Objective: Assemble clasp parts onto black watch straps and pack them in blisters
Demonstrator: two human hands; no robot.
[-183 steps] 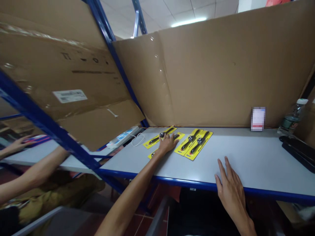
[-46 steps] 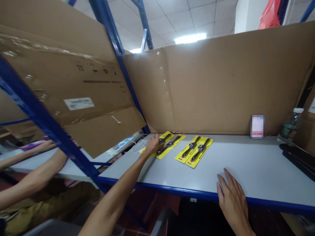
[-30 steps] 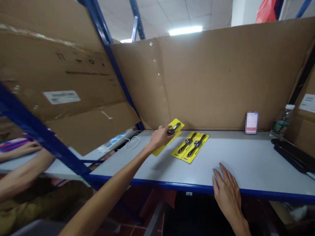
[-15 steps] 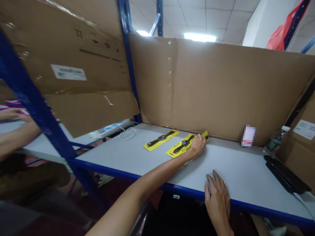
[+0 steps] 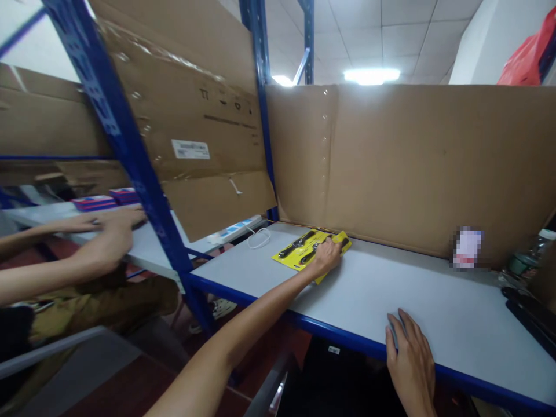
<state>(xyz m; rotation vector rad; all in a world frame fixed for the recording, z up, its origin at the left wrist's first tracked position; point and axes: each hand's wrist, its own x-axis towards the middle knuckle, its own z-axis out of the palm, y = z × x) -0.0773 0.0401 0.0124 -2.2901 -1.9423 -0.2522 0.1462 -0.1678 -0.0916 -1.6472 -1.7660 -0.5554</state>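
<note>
the left hand (image 5: 328,256) was at the centre of the frame, fingers bent over the rightmost of the yellow carded packs (image 5: 295,250); the fingertips were hidden, so whether they pinched the card or pressed on it could not be told. at least three cards lay on the grey table (image 5: 373,289), slanted alike, lower left to upper right; a black tool (image 5: 299,243) showed on the leftmost. judged: the shared slant and close edges suited a neat row, and the hand probably steadied or slid the outer card against its neighbour. the right hand (image 5: 409,350), lower right of centre, was empty, fingers loosely spread on the table's near edge, likely as a prop for leaning. the white cable (image 5: 259,238) and power strip (image 5: 238,229) lay left of the packs, apart from them.

change against the frame half a second earlier: a strip of bare table had parted the leftmost card from the next; now they met or overlapped, which could not be told. the view had swung left, showing more of another person's hand (image 5: 110,231) at the left. the right hand kept its place at the edge.
</note>
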